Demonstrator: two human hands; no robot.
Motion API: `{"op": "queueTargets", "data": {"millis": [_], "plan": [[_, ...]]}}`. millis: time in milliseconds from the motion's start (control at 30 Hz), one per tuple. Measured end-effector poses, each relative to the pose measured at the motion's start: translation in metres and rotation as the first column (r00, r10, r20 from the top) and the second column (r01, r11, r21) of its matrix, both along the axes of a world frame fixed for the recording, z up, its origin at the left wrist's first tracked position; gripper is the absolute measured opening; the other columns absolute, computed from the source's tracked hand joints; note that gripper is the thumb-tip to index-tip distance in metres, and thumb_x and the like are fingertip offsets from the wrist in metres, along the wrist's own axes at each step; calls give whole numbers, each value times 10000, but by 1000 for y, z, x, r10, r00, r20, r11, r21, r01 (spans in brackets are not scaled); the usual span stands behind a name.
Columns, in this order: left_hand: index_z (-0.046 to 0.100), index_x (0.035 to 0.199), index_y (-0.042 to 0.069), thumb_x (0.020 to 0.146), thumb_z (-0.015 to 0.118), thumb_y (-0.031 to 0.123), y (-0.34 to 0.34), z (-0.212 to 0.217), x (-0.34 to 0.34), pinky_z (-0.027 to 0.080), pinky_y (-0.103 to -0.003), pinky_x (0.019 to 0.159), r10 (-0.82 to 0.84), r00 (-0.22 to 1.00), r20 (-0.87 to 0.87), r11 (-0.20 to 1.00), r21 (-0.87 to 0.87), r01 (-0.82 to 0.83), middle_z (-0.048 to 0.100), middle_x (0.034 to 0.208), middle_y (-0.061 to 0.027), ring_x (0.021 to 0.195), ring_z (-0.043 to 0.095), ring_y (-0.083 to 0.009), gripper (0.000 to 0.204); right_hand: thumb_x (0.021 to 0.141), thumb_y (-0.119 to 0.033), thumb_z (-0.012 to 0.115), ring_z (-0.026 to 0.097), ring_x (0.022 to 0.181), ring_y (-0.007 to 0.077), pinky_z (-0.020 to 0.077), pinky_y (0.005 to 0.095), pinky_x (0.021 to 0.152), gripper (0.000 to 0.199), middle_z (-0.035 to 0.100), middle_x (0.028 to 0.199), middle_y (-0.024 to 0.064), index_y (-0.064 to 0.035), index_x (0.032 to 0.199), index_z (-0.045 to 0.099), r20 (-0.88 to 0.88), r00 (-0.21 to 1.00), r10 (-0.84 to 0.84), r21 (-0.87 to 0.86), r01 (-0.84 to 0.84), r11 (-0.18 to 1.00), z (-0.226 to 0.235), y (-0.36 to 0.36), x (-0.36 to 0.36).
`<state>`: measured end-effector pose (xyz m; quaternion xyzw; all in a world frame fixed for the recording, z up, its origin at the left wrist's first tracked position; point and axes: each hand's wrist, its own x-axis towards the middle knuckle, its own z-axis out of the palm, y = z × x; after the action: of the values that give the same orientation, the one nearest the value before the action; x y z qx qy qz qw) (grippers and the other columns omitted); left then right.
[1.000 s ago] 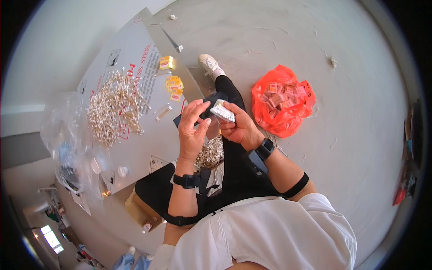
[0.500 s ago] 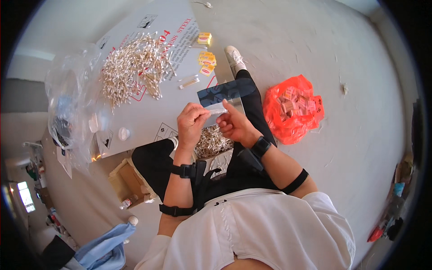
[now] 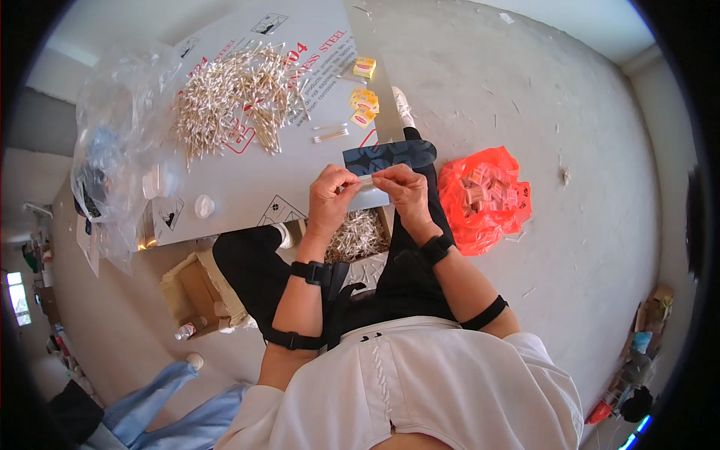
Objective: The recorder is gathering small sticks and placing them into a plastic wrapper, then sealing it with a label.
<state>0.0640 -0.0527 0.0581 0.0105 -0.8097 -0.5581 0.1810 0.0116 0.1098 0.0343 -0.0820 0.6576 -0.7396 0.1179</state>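
Observation:
My left hand (image 3: 330, 201) and my right hand (image 3: 411, 199) face each other over the table's near right corner. Between their fingertips they pinch a small, clear plastic piece (image 3: 366, 181) that looks like a little bag; its details are too small to make out. Just beyond my fingers lies a dark blue patterned sheet (image 3: 386, 156). A few cotton swabs (image 3: 331, 136) rest on the table farther off, near small yellow-and-white cards (image 3: 364, 103). Below my hands, between my legs, an open box holds many loose cotton swabs (image 3: 355, 237).
A large heap of cotton swabs (image 3: 232, 97) covers the far side of the grey table (image 3: 232, 202). At left are a clear plastic bag (image 3: 105, 165) and a round white container (image 3: 204, 206). A red bag (image 3: 469, 225) of small packets sits right; a cardboard box (image 3: 191, 289) stands lower left.
My right hand has turned over and its fingers have closed on the plastic piece beside my left. The piece now spans both hands' fingertips. The whole view has shifted slightly.

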Motion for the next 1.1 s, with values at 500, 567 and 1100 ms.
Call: {"op": "queueTargets", "data": {"millis": [500, 567, 1100], "plan": [[633, 839, 30, 762, 693, -39, 10, -3, -3, 459, -267, 616, 118, 992, -45, 993, 33, -117, 583, 840, -54, 719, 579, -177, 120, 773, -6, 758, 437, 637, 26, 367, 188, 576, 80, 550, 797, -40, -26, 829, 704, -52, 998, -34, 14, 35, 999, 1, -1, -4], [652, 850, 33, 781, 703, 17, 10, -1, -3, 461, -253, 648, 114, 993, 34, 993, 7, -115, 614, 836, -44, 740, 585, -149, 87, 775, -14, 758, 446, 626, 20, 370, 185, 565, 85, 570, 772, -45, -22, 838, 701, 37, 999, -36, -30, 37, 999, -3, -2, -1], [663, 860, 9, 834, 647, 8, 30, -19, 2, 461, -230, 735, 127, 977, 173, 795, 572, -204, 646, 837, -10, 778, 564, -74, 31, 799, -27, 761, 518, 730, 17, 420, 179, 637, 87, 597, 846, -33, -44, 873, 718, -90, 995, -49, -29, 46, 998, -5, -15, 15]]}}
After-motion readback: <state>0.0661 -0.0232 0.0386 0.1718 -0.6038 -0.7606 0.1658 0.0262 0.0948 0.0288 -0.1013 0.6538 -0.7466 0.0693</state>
